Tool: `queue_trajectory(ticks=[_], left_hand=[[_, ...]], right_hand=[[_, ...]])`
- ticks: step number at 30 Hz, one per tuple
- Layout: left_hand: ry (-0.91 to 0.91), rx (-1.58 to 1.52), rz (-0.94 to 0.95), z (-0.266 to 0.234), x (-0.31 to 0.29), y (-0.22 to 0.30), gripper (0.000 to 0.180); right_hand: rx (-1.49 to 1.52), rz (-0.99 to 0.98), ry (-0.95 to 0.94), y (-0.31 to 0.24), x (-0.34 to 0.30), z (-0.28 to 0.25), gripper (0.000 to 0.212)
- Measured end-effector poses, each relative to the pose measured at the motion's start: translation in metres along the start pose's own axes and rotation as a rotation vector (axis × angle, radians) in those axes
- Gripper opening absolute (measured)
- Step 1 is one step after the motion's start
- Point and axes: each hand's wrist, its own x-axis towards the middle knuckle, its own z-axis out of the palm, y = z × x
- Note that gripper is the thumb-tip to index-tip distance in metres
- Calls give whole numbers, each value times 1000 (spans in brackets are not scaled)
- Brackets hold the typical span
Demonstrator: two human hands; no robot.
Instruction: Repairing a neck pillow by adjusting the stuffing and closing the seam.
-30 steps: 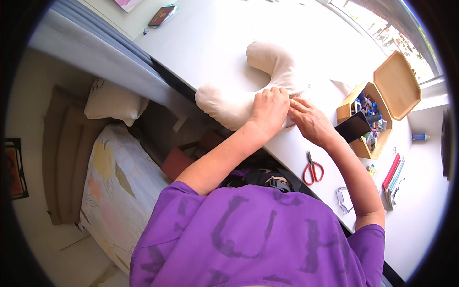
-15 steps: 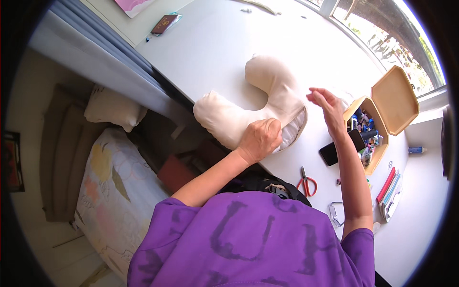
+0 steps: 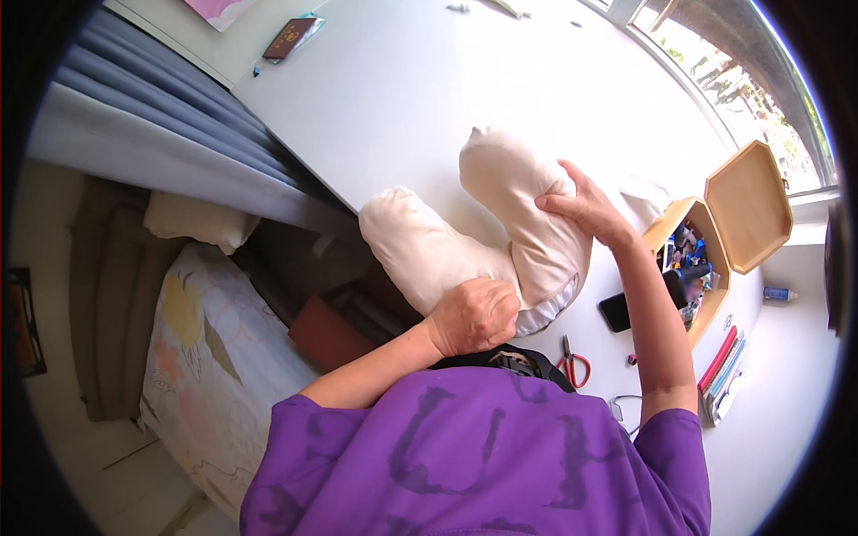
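Note:
A cream U-shaped neck pillow (image 3: 420,241) lies at the near edge of the white table, its two rounded ends pointing away from me. My left hand (image 3: 475,314) is closed in a fist on the near part of its cover, close to my body. My right hand (image 3: 585,207) grips the right arm of the pillow, thumb on top and fingers around the outer side. At the near right the cover gapes, and a paler inner lining (image 3: 550,311) shows beside my left hand.
Red-handled pliers (image 3: 573,364) and a black phone (image 3: 617,313) lie right of the pillow. Beyond them stands an open wooden box (image 3: 712,304) full of small items. A booklet (image 3: 290,39) rests at the far left. A bed (image 3: 214,357) is below left.
My right hand has come down from the air onto the pillow's right arm and taken hold. The pillow has shifted toward me, its arms closer together. My left hand keeps its grip.

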Motion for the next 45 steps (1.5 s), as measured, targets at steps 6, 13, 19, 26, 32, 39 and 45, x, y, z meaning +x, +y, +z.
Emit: queue_trajectory(ticks=[6,13,19,26,32,39,45], left_hand=[[-94,-200,-302,-7,24,-3,18],[338,-1142,-1142,21,76,-65,49],[404,-1290,-1080,27,85,-74,34],[431,-1322,-1094,26,73,-95,33],[390,-1419,-1132,20,93,-78,38],[319,-1104,-893,32,83,-81,34],[427,-1372,-1092,34,80,-90,26]], right_hand=[[-121,-139,260,13,-16,17,54],[94,-204,401,22,-25,31,54],[56,-235,411,35,-30,17,67],[326,-171,377,26,-16,1,62],[250,174,294,12,18,-36,67],[83,212,213,-14,44,-28,63],[-158,41,511,1,48,-8,56]])
